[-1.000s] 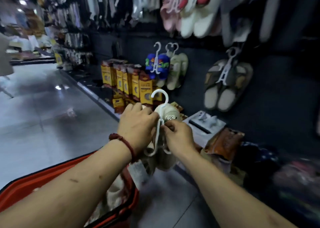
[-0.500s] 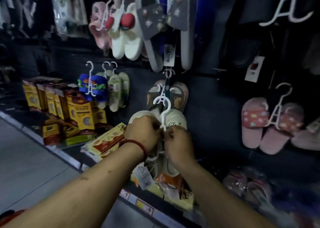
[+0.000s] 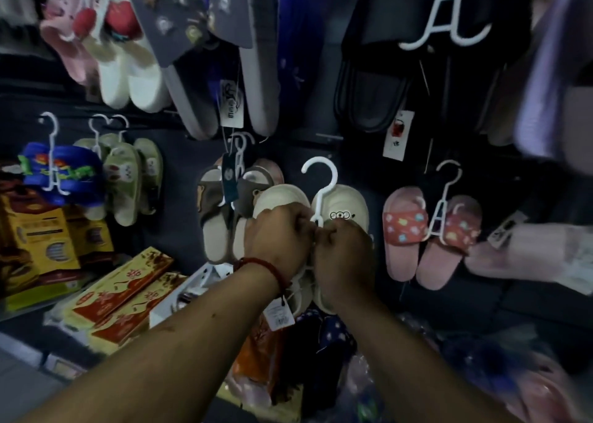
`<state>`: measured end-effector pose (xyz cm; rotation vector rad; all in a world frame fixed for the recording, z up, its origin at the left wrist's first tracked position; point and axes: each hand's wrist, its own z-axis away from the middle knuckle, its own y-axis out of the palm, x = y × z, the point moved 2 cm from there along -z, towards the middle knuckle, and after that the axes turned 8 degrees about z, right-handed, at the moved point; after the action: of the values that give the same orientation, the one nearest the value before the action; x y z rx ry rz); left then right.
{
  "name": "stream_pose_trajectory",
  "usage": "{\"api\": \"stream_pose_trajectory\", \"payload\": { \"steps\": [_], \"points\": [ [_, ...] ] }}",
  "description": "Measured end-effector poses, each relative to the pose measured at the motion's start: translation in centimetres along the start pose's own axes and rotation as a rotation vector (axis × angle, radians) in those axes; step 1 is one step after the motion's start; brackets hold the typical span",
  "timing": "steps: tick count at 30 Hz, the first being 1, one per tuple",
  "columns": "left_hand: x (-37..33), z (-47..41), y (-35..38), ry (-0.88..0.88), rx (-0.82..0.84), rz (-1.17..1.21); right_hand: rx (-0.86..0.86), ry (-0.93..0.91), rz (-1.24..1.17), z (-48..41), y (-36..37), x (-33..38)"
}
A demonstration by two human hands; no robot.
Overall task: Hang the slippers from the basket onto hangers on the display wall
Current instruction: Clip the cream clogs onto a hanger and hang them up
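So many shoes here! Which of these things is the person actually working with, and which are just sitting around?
In the job:
cream slippers
white hanger
left hand and right hand, gripping the pair and hanger

Just around:
pink slippers
blue slippers
green slippers
black slippers
yellow boxes

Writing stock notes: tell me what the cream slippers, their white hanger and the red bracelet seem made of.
Cream slippers: probably moulded foam or soft rubber, matte; smooth rounded toes, no seams seen.
White hanger: rigid plastic, slightly glossy; thin one-piece moulded hook.
Red bracelet: perhaps braided cord or beads; too blurred to settle.
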<state>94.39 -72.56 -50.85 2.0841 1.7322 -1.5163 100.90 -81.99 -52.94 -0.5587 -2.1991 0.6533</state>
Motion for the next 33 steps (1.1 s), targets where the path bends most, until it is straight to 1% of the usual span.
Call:
{"api": "stream_pose_trajectory", "payload": {
  "steps": [3,6,10,12,14,17,21,23,25,30,33],
  "points": [
    [0.4,-0.2,0.8,0.040,-0.047,0.078,-0.021,-0.056,-0.010,-0.4,-0.6,-0.1],
    [0.9,0.0,0.9,0.118,-0.120,0.092,-0.006,-0.090,-0.021,-0.1,-1.1,0.0],
    [0.4,0.4,0.3,0.236,-0.185,0.009,0.021,-0.050,-0.051,-0.5,-1.6,0.5],
    [-0.1,0.0,-0.1,0.250,-0.185,-0.025,0.027,-0.041,-0.066,-1.2,-2.0,0.8],
    [-0.7,-0.9,-0.2,0.210,-0.142,-0.003,0.041,-0.043,-0.058,-2.0,-2.1,0.8],
    [-0.6,-2.5,0.2,0.077,-0.038,0.038,0.068,-0.053,-0.069,-3.2,-1.7,0.1],
    [1.0,-3.9,1.5,-0.079,0.083,0.150,0.301,0.009,-0.150,-4.8,0.0,-1.6],
    [1.6,-4.5,2.3,-0.136,0.110,0.208,0.320,-0.034,-0.096,-5.8,1.3,-2.3],
    [2.1,-5.5,3.3,-0.149,0.120,0.228,0.310,-0.046,-0.051,-6.8,2.4,-2.8],
    [3.3,-9.6,6.0,-0.101,0.110,0.187,0.343,0.009,-0.043,-10.8,4.7,-3.9],
    [4.5,-12.9,8.4,-0.074,0.141,0.278,0.307,-0.026,0.004,-13.8,7.1,-5.2]
  ]
}}
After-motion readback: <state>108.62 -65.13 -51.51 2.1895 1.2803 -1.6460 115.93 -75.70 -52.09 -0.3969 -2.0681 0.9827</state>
